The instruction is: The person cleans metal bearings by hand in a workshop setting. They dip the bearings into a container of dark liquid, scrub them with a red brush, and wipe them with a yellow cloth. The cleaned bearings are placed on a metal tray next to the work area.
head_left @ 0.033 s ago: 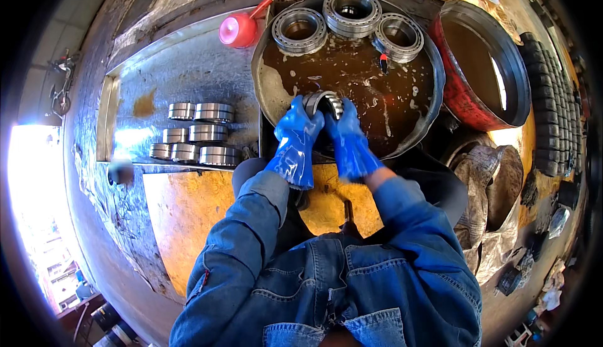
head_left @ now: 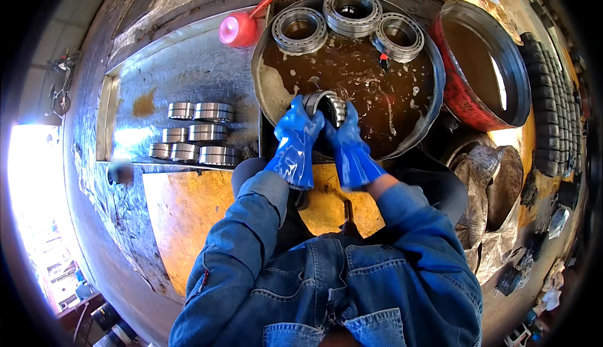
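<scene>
Both hands wear blue rubber gloves and close together on one roller bearing point(head_left: 326, 107), held tilted over the near edge of a wide round metal pan point(head_left: 267, 89) filled with brown oily liquid. The left hand point(head_left: 296, 141) grips the bearing's left side, fingers wrapped over its outer ring; the right hand point(head_left: 349, 145) clasps its right side, so the two gloves nearly touch beneath it. The bearing's rollers show between the gloves.

At the far rim of the pan three larger bearings point(head_left: 350, 11) lie flat, side by side and touching. A pink plastic oil can point(head_left: 239, 28) with a red spout stands just left of the pan on a steel tray point(head_left: 176, 64). On that tray, well left of the hands, six smaller bearings point(head_left: 196, 132) are lined up in three rows. To the right of the pan sits a red drum point(head_left: 483, 64), its mouth tilted. A yellow board point(head_left: 188, 209) lies below the tray, beside the person's denim sleeves.
</scene>
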Motion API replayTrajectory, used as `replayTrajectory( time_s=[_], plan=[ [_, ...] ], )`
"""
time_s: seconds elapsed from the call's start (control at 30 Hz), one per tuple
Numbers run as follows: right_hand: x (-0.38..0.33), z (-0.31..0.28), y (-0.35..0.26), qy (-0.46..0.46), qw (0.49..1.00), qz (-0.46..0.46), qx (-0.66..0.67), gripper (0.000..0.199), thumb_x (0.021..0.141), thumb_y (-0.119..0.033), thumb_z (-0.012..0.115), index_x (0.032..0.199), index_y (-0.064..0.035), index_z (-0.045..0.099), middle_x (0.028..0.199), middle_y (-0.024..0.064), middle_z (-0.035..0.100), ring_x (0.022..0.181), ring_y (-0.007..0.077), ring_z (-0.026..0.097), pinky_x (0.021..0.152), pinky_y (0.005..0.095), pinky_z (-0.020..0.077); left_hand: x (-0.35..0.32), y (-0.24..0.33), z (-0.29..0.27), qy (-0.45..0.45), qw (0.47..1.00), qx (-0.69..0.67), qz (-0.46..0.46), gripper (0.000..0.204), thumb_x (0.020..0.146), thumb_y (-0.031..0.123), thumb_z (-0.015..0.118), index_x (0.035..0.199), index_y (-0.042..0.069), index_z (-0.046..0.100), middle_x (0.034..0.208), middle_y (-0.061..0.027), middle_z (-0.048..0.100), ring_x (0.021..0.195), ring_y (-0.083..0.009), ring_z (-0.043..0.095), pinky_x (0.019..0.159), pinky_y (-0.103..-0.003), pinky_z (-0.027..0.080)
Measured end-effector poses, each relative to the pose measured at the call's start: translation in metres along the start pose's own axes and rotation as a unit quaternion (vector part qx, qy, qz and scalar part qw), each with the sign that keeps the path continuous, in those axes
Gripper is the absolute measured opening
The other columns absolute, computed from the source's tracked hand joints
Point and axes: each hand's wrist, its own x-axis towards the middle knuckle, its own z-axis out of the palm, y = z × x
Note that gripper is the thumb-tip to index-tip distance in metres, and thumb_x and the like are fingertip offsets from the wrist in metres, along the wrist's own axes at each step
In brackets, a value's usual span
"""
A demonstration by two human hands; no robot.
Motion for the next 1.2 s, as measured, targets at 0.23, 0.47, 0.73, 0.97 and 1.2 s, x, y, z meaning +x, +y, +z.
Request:
replayTrajectory(
  time_s=[0.23, 0.47, 0.73, 0.97, 1.2],
  plan=[
    [0.094, -0.021, -0.019, -0.211, 0.963, -0.147, 0.075, 0.057, 0.085, -0.029, 0.072, 0.133, 0.0013, 0.062, 0.124, 0.0216, 0.071, 0.116, 0.0339, 0.069, 0.099, 0.0396, 0.0531, 0.000, 0.014, -0.002, -0.001, 1.000, -0.008, 0.018, 0.074, 0.091, 0.051, 0.065, 0.151, 0.014, 0.043, 0.130, -0.0236, 0.068, 0.119, -0.0375, 0.068, 0.101, -0.049, 0.054],
    [0.061, 0.005, 0.005, -0.075, 0.991, -0.082, 0.067, 0.081, 0.084, -0.034, 0.078, 0.151, -0.0023, 0.043, 0.131, 0.0253, 0.065, 0.123, 0.0364, 0.064, 0.105, 0.0432, 0.0517, 0.007, 0.011, -0.001, -0.006, 1.000, -0.007, 0.004, 0.075, 0.090, 0.050, 0.064, 0.151, 0.011, 0.043, 0.132, -0.0228, 0.067, 0.120, -0.0382, 0.067, 0.102, -0.049, 0.053],
    [0.089, -0.020, -0.021, -0.170, 0.975, -0.136, 0.044, 0.056, 0.087, -0.035, 0.072, 0.131, -0.0009, 0.064, 0.122, 0.0242, 0.071, 0.123, 0.0348, 0.065, 0.105, 0.0392, 0.0512, 0.002, 0.015, -0.002, -0.006, 1.000, -0.016, 0.016, 0.075, 0.091, 0.051, 0.064, 0.152, 0.012, 0.043, 0.131, -0.0220, 0.068, 0.119, -0.0374, 0.068, 0.101, -0.048, 0.054],
    [0.082, -0.001, 0.006, -0.090, 0.987, -0.085, 0.107, 0.070, 0.085, -0.033, 0.076, 0.144, -0.0042, 0.054, 0.130, 0.0250, 0.067, 0.126, 0.0372, 0.064, 0.109, 0.0451, 0.0490, 0.008, 0.017, 0.006, -0.021, 1.000, 0.012, 0.016, 0.075, 0.092, 0.048, 0.063, 0.153, 0.010, 0.041, 0.134, -0.0221, 0.067, 0.121, -0.0372, 0.067, 0.102, -0.049, 0.053],
    [0.051, -0.018, -0.023, -0.068, 0.995, -0.064, -0.046, 0.068, 0.086, -0.036, 0.076, 0.142, -0.0017, 0.056, 0.132, 0.0272, 0.065, 0.130, 0.0364, 0.060, 0.107, 0.0450, 0.0497, 0.004, 0.003, 0.008, 0.001, 0.999, -0.013, 0.032, 0.076, 0.092, 0.048, 0.064, 0.154, 0.011, 0.040, 0.131, -0.0226, 0.068, 0.119, -0.0372, 0.069, 0.101, -0.049, 0.054]
  ],
)
